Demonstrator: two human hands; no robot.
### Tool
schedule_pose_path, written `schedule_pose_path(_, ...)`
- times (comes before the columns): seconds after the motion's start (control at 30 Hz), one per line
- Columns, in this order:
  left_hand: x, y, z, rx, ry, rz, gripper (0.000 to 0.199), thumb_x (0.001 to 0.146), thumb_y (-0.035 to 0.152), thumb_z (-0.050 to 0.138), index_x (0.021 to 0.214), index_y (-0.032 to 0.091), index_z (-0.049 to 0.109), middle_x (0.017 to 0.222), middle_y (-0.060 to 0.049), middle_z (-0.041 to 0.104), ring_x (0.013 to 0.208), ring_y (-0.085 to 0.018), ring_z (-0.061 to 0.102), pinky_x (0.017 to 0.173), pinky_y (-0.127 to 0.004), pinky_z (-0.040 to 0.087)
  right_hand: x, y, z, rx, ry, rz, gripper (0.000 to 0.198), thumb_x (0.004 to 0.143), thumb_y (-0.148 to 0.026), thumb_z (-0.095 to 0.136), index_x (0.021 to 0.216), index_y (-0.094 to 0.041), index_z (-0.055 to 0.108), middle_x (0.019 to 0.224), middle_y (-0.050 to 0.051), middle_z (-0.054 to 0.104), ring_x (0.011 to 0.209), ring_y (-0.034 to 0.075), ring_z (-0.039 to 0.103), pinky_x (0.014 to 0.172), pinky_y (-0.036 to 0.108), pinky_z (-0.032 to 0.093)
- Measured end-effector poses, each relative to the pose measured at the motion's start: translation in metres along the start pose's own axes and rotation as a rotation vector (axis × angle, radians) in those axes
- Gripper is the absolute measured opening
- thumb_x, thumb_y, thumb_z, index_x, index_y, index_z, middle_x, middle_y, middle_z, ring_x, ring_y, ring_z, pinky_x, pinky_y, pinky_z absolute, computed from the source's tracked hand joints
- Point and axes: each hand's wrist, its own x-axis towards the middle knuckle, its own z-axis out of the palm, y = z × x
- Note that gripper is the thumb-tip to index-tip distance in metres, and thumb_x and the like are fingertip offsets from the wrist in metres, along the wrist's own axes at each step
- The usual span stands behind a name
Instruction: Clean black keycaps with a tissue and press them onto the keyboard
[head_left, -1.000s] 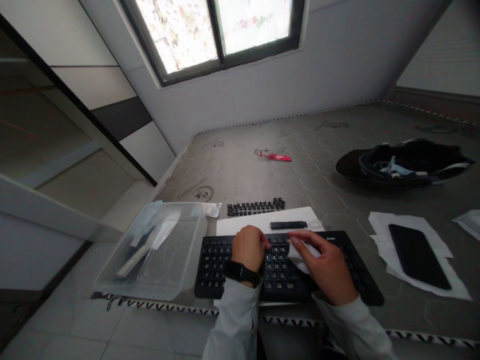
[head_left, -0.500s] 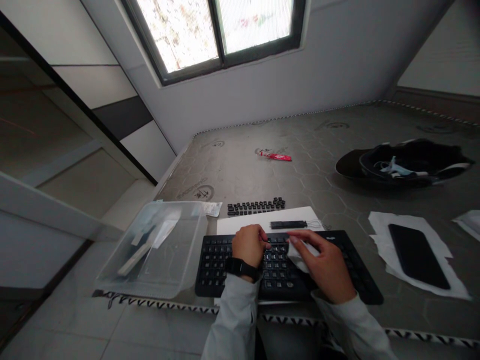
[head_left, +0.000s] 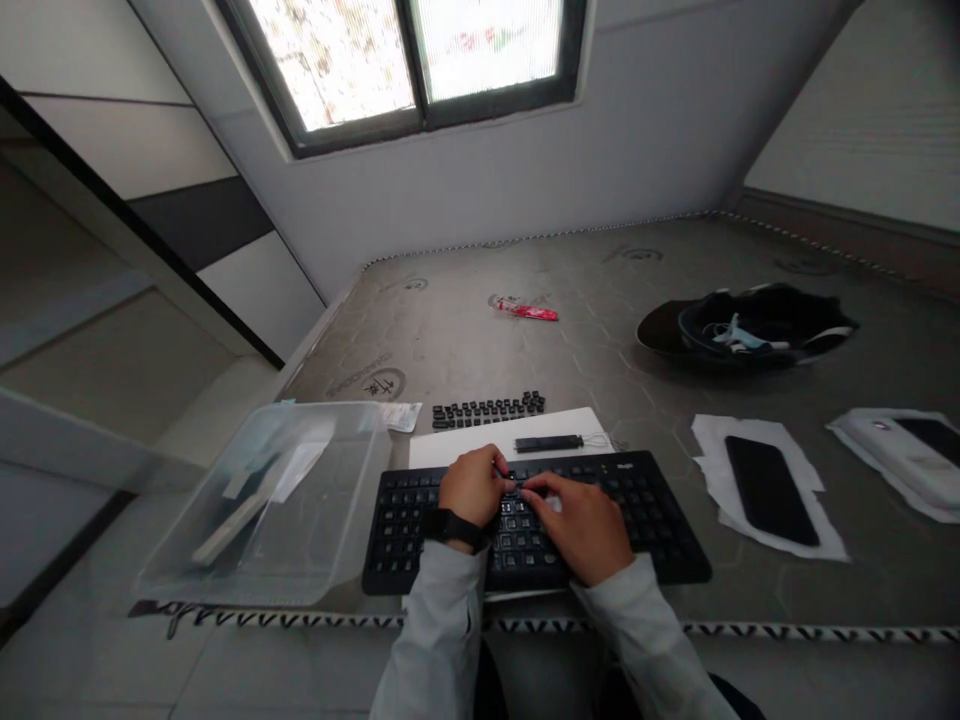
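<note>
A black keyboard [head_left: 660,515] lies in front of me, many of its key positions bare of caps. Over its upper middle, my left hand [head_left: 472,492], with a black watch on the wrist, has thumb and finger pinched; whatever is between them is too small to make out. Close beside it, my right hand [head_left: 585,525] is closed around a white tissue [head_left: 553,504], mostly hidden by the fingers, and its fingertips nearly meet the left ones. Behind the keyboard, loose black keycaps [head_left: 487,411] stand in rows, near a black-handled wire tool [head_left: 549,443] on a white sheet [head_left: 450,446].
A clear plastic box [head_left: 330,545] with strips inside stands left of the keyboard. To the right are a phone [head_left: 769,490] on white paper, a white device [head_left: 907,455] and a dark cap [head_left: 667,330]. A red packet [head_left: 529,311] lies farther back.
My right hand has moved left across the keyboard to meet the left hand, and the tissue is now mostly covered by it. The view has shifted slightly to the right.
</note>
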Motion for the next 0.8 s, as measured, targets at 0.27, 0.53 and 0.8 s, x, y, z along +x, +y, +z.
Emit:
schedule_pose_path(0.27, 0.000, 0.001, 0.002, -0.005, -0.011, 0.018, 0.012, 0.073, 0.021, 0.066, 0.083, 0.025, 0.062, 0.084, 0.001, 0.068, 0.085, -0.018, 0.061, 0.070, -0.024, 0.039, -0.002, -0.009, 0.013, -0.079, 0.009, 0.056, 0.014, 0.081, -0.042, 0.058, 0.086, -0.035, 0.069, 0.076, 0.000, 0.076, 0.074, 0.022, 0.070, 0.057, 0.029, 0.040)
schedule_pose_path(0.53, 0.003, -0.003, 0.004, 0.011, -0.031, 0.007, 0.012, 0.073, 0.026, 0.066, 0.085, 0.027, 0.061, 0.080, 0.002, 0.069, 0.079, -0.018, 0.062, 0.062, -0.023, 0.036, -0.001, -0.009, 0.014, -0.102, 0.017, 0.048, 0.013, 0.081, -0.043, 0.058, 0.086, -0.035, 0.068, 0.076, -0.002, 0.076, 0.075, 0.022, 0.070, 0.056, 0.029, 0.037)
schedule_pose_path(0.8, 0.003, -0.001, 0.006, 0.086, -0.007, 0.003, 0.018, 0.071, 0.027, 0.068, 0.088, 0.028, 0.061, 0.083, 0.002, 0.069, 0.078, -0.017, 0.062, 0.058, -0.023, 0.034, -0.001, -0.009, 0.015, -0.089, 0.029, 0.052, 0.014, 0.083, -0.042, 0.056, 0.087, -0.036, 0.068, 0.077, -0.001, 0.076, 0.075, 0.024, 0.071, 0.054, 0.030, 0.037)
